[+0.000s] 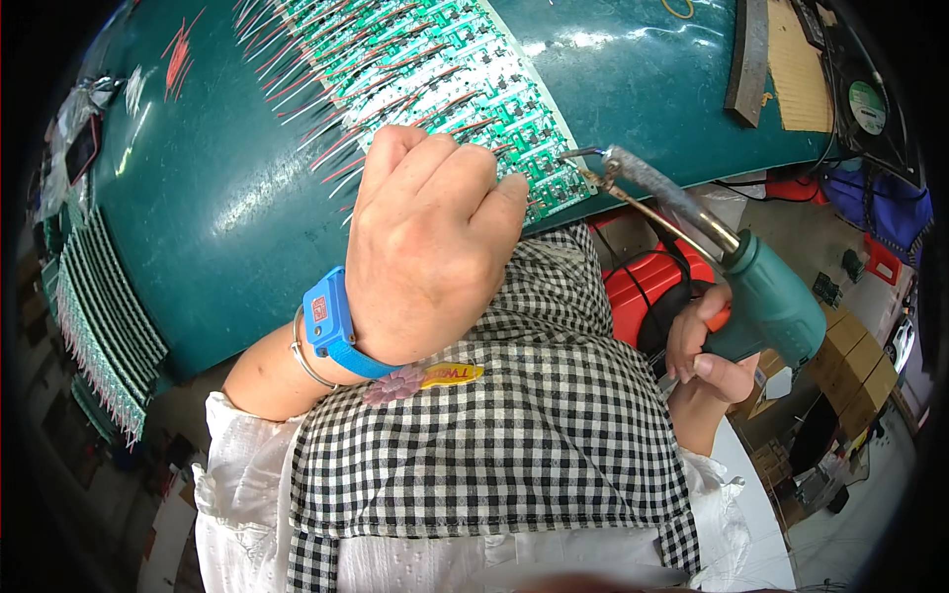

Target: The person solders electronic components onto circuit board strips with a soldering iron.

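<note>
My left hand (425, 237), with a blue strap on its wrist, is closed over the near end of a green circuit board panel (539, 138). Its fingertips are hidden beneath the knuckles, so what they pinch cannot be made out. Rows of red, black and white wires (341, 148) stick out from the panel's left side. My right hand (707, 346) grips the teal handle of a soldering gun (776, 296), one finger at its orange trigger. The gun's metal tip points left, above the panel's right edge close to its near corner. A thin tube runs beneath the barrel to the tip.
The panel lies on a green table mat (227, 198). Loose red wires (180, 54) lie at the far left, and a stack of wired boards (104, 326) sits at the left edge. A dark metal bar (748, 64) rests far right, above cardboard boxes (855, 361).
</note>
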Motion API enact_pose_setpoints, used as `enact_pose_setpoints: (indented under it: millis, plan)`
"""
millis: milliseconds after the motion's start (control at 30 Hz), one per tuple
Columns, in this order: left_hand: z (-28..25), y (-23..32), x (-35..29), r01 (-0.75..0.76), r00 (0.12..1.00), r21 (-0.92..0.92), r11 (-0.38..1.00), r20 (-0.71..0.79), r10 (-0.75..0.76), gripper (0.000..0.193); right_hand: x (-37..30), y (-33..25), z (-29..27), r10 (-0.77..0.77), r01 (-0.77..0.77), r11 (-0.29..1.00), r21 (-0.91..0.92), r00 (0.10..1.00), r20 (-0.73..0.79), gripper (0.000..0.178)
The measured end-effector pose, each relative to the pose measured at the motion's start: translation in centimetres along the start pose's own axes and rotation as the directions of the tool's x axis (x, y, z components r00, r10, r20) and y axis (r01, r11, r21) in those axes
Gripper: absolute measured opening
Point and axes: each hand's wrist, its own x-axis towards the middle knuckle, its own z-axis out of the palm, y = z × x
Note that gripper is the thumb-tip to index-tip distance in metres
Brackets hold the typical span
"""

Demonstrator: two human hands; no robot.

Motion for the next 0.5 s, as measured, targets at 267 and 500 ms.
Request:
enact_pose_setpoints:
  millis: [267, 500]
  plan:
    - [0.1, 0.1, 0.0, -0.001, 1.000, 0.007, 1.000, -0.009, 0.001, 0.029, -0.2, 0.1, 0.4, 0.012, -0.009, 0.995, -0.099, 0.999, 0.033, 0.055]
    - [0.1, 0.1, 0.0, -0.007, 1.000, 0.016, 1.000, -0.003, 0.007, 0.030, -1.1, 0.6, 0.6, 0.051, -0.054, 0.998, -0.033, 0.995, -0.084, 0.063]
